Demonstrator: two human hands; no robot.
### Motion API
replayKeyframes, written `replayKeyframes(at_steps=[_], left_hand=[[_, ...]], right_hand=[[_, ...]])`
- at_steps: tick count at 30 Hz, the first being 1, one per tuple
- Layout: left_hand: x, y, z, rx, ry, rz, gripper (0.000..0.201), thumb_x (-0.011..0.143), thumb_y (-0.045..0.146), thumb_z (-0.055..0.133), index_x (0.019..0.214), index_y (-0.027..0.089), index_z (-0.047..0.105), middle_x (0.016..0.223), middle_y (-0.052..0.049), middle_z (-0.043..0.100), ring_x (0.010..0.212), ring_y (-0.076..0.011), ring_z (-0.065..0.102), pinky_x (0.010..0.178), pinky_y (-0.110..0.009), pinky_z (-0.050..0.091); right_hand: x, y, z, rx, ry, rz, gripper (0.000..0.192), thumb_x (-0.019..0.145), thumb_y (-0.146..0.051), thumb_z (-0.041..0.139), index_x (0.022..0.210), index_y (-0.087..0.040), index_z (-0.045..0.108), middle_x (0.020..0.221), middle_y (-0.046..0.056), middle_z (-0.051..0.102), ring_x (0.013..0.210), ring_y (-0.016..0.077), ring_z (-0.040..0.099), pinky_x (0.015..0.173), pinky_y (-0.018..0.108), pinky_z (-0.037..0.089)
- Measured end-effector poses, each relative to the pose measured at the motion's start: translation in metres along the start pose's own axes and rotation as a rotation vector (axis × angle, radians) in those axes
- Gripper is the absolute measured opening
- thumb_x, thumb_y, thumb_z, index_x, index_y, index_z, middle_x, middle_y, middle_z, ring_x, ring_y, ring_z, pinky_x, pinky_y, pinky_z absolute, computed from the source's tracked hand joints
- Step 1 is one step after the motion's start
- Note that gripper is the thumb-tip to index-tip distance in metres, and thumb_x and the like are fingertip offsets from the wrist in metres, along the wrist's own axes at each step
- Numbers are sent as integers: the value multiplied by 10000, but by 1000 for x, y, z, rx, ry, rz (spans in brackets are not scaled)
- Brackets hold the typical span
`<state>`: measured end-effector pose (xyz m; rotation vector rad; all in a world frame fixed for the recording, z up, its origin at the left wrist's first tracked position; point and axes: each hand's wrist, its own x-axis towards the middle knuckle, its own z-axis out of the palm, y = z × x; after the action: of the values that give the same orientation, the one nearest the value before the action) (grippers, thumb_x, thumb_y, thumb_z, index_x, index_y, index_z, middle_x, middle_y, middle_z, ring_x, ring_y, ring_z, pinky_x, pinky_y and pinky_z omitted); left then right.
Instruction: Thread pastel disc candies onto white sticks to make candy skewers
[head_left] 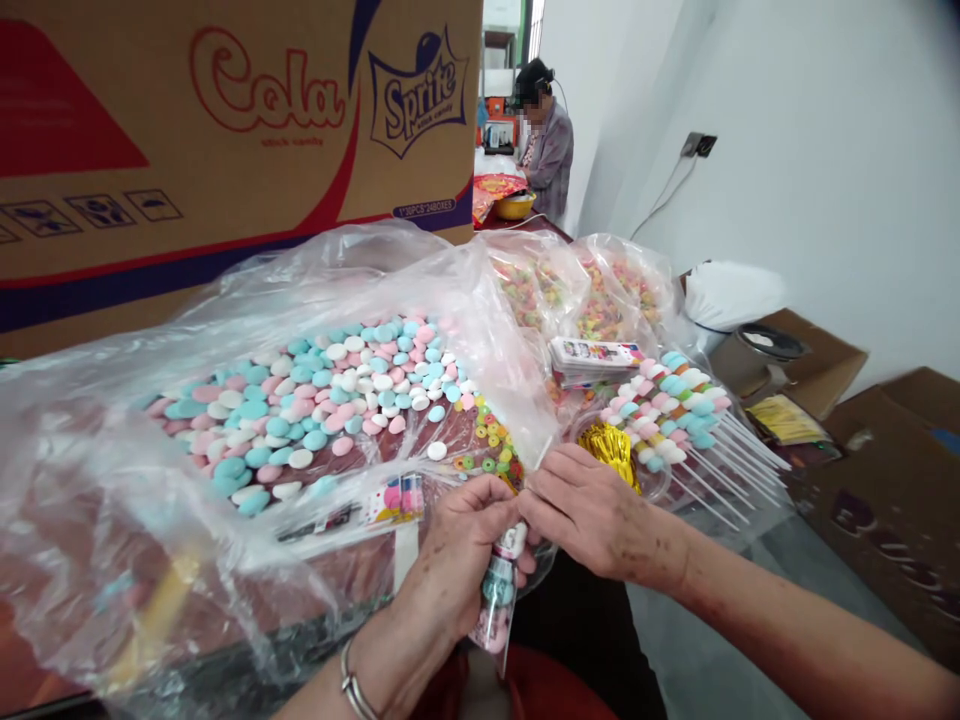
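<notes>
My left hand [469, 535] is closed around a bagged candy skewer [496, 600], its clear wrapper hanging down with pink, teal and white candies inside. Against it, my right hand [589, 505] pinches the upper end, where a white stick [542, 455] pokes up past the fingers. Whether a tie sits between the fingertips is hidden. Just beyond the right hand lies a bundle of gold twist ties [611, 450] in a clear round container. Finished-looking candy skewers [667, 410] are piled to its right, white sticks pointing toward me. A stack of printed cards or wrappers [596, 358] lies behind.
Loose pastel candies [300, 400] spread over a clear plastic sheet [82, 440]. Ring-shaped candies [487, 435] lie near my hands, with bagged ones [592, 290] behind. A large cardboard box [247, 200] blocks the back left. Open cartons [885, 480] stand right; another person [551, 150] works far back.
</notes>
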<state>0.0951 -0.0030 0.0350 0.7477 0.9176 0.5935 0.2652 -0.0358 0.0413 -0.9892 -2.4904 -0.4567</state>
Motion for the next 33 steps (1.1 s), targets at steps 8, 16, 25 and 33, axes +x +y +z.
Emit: replayKeyframes(at_steps=[8, 16, 25, 33], left_hand=[[0, 11, -21, 202, -298, -214, 146, 587, 129, 686, 731, 140, 660, 543, -28, 686, 387, -114, 590, 348, -174, 460], [-11, 22, -21, 527, -207, 5, 48, 680, 134, 593, 699, 176, 582, 581, 21, 617, 478, -124, 571, 464, -229, 465], [-29, 4, -18, 971, 300, 1180, 99, 872, 164, 573, 854, 203, 663, 811, -71, 656, 775, -224, 578, 766, -370, 472], [-43, 46, -37, -89, -32, 581, 606, 910, 691, 348, 873, 253, 765, 707, -43, 699, 736, -242, 633, 741, -373, 512]], right_hand=[[5, -2, -17, 182, -195, -130, 178, 981, -183, 448, 968, -155, 624, 1229, 116, 619, 933, 194, 518, 755, 345, 409], [13, -31, -11, -74, -183, 30, 170, 899, -106, 451, 946, -123, 614, 827, 89, 589, 747, 230, 471, 657, 370, 365], [57, -21, 21, 174, 365, 593, 173, 936, -130, 433, 808, -178, 539, 717, 35, 573, 690, 169, 531, 639, 282, 408], [71, -60, 15, 670, 424, 594, 172, 890, -124, 431, 773, -197, 534, 700, 7, 564, 682, 139, 542, 634, 244, 433]])
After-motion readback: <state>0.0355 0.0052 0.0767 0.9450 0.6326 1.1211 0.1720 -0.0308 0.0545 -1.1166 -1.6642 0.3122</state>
